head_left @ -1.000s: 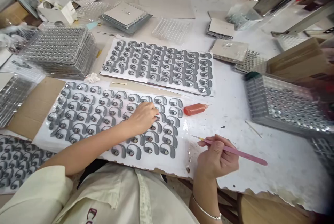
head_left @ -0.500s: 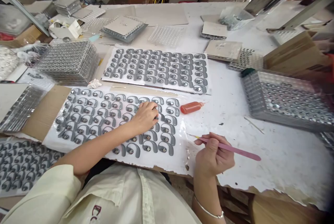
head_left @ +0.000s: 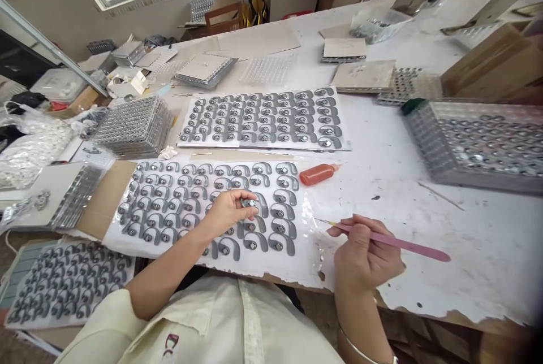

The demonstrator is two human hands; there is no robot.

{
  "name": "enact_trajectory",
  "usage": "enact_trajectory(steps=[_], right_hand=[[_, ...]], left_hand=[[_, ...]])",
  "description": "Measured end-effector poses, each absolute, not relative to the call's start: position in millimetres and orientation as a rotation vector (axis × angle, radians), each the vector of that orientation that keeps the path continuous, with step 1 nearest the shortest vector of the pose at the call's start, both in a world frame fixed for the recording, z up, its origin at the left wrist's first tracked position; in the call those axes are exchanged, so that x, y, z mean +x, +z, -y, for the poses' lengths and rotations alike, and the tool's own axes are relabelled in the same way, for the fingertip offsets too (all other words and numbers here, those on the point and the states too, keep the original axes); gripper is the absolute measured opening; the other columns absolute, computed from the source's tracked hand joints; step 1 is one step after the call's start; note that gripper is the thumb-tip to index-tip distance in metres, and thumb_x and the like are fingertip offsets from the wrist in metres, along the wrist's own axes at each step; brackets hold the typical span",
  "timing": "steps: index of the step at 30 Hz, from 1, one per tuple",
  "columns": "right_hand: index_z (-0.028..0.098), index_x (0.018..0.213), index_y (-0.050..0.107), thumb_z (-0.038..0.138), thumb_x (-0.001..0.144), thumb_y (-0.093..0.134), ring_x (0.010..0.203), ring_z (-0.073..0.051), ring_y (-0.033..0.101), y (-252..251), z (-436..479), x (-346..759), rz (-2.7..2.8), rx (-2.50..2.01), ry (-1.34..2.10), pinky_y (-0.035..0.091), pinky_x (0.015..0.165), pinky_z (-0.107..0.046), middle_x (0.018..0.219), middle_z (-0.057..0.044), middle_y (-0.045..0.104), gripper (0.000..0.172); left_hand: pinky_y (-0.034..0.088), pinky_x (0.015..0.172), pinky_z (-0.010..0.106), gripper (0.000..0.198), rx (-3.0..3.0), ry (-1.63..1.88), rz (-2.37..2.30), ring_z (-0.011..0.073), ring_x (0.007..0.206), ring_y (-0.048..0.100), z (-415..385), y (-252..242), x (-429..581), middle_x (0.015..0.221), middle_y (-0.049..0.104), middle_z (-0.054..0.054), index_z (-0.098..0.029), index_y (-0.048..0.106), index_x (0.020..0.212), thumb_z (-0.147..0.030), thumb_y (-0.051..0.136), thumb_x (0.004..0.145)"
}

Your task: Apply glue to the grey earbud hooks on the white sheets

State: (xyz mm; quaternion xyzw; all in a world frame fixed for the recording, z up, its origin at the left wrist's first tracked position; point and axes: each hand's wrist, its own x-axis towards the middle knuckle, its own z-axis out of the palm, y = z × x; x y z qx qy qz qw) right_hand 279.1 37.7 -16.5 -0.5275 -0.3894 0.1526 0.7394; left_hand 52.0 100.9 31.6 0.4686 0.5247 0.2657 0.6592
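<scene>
Above the front sheet [head_left: 265, 267] of grey hook-shaped pieces, my left hand [head_left: 227, 214] pinches one grey ear-hook piece [head_left: 261, 204] between thumb and fingers. A shiny metallic round part shows at the piece's end, near the fingertips. My right hand [head_left: 369, 256] is closed around a slim pink-handled tool [head_left: 418, 248], with its yellow neck and fine pointed tip directed left, just off the sheet's right edge. The tip touches no grey piece. An orange-red squeeze bottle [head_left: 317, 174] with a narrow nozzle lies on its side beyond that tip.
A second sheet of ear-hook pieces [head_left: 258, 118] lies behind the first. Stacked clear trays [head_left: 133, 126] stand at left, and a tray stack with shiny round parts [head_left: 487, 143] at right. Another loaded sheet [head_left: 68, 282] sits lower left. A thin stick [head_left: 441, 195] lies at right.
My left hand has lifted slightly, and the ear-hook piece in its fingers now shows plainly. My right hand keeps the pink tool in much the same pose. The view has shifted.
</scene>
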Motion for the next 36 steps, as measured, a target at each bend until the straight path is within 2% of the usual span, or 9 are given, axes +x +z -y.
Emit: enact_trajectory(steps=[2,7,12,17,21,26,30,36], right_hand=[[0.013,0.091,0.063,0.030,0.087,0.059,0.049,-0.013,0.058,-16.7,-37.2,278.9,0.856,-1.169,0.340,0.048,0.045,-0.031,0.073,-0.002,0.059,0.017],[0.014,0.091,0.064,0.027,0.086,0.060,0.049,-0.013,0.058,-15.3,-37.0,278.3,0.850,-1.141,0.309,0.047,0.045,-0.030,0.071,-0.001,0.059,0.014],[0.017,0.090,0.066,0.028,0.084,0.062,0.048,-0.015,0.057,-14.6,-37.7,278.7,0.833,-1.165,0.273,0.048,0.046,-0.032,0.071,-0.002,0.062,0.014],[0.016,0.090,0.069,0.025,0.083,0.063,0.047,-0.016,0.058,-15.4,-38.7,278.4,0.828,-1.135,0.258,0.046,0.044,-0.032,0.069,-0.004,0.061,0.013],[0.016,0.092,0.071,0.022,0.083,0.063,0.047,-0.015,0.058,-15.5,-38.8,277.9,0.817,-1.115,0.241,0.045,0.043,-0.031,0.068,-0.004,0.061,0.013],[0.023,0.094,0.071,0.020,0.081,0.062,0.048,-0.017,0.058,-13.2,-39.0,279.2,0.859,-1.135,0.231,0.045,0.041,-0.034,0.070,-0.002,0.062,0.016],[0.024,0.092,0.071,0.019,0.081,0.062,0.048,-0.017,0.058,-11.6,-38.7,279.7,0.844,-1.146,0.235,0.044,0.040,-0.034,0.070,-0.001,0.062,0.015],[0.023,0.091,0.071,0.024,0.081,0.062,0.046,-0.019,0.057,-15.0,-36.3,281.0,0.834,-1.194,0.251,0.045,0.039,-0.036,0.066,-0.002,0.061,0.014]], left_hand=[[0.049,0.066,0.026,0.036,1.112,0.584,-1.257,0.0124,0.062,0.064,-97.0,32.9,49.7,0.067,0.061,-0.002,-0.013,0.060,0.094,-0.028,0.078,0.066],[0.041,0.054,0.020,0.030,1.244,0.510,-1.375,0.0139,0.061,0.063,-92.8,36.7,43.5,0.058,0.060,-0.002,-0.014,0.061,0.097,-0.024,0.071,0.071],[0.040,0.053,0.019,0.030,1.332,0.456,-1.419,0.0140,0.063,0.062,-92.3,36.7,32.6,0.059,0.058,-0.003,-0.015,0.060,0.102,-0.026,0.067,0.075],[0.037,0.050,0.018,0.029,1.428,0.401,-1.478,0.0077,0.049,0.047,-90.3,44.9,26.0,0.056,0.050,-0.007,-0.016,0.061,0.102,-0.028,0.066,0.075],[0.034,0.049,0.018,0.026,1.518,0.356,-1.510,0.0064,0.048,0.042,-90.0,53.8,23.3,0.058,0.049,-0.006,-0.016,0.062,0.099,-0.027,0.064,0.075],[0.037,0.050,0.018,0.027,1.535,0.324,-1.528,0.0078,0.054,0.045,-91.3,55.8,18.3,0.065,0.049,-0.004,-0.018,0.061,0.101,-0.027,0.062,0.076],[0.039,0.052,0.018,0.025,1.576,0.324,-1.529,0.0105,0.063,0.051,-92.4,53.7,15.7,0.069,0.048,-0.003,-0.019,0.062,0.101,-0.026,0.062,0.076],[0.038,0.051,0.018,0.025,1.603,0.290,-1.561,0.0094,0.058,0.049,-92.4,53.9,18.7,0.063,0.047,-0.005,-0.019,0.063,0.100,-0.027,0.062,0.076]])
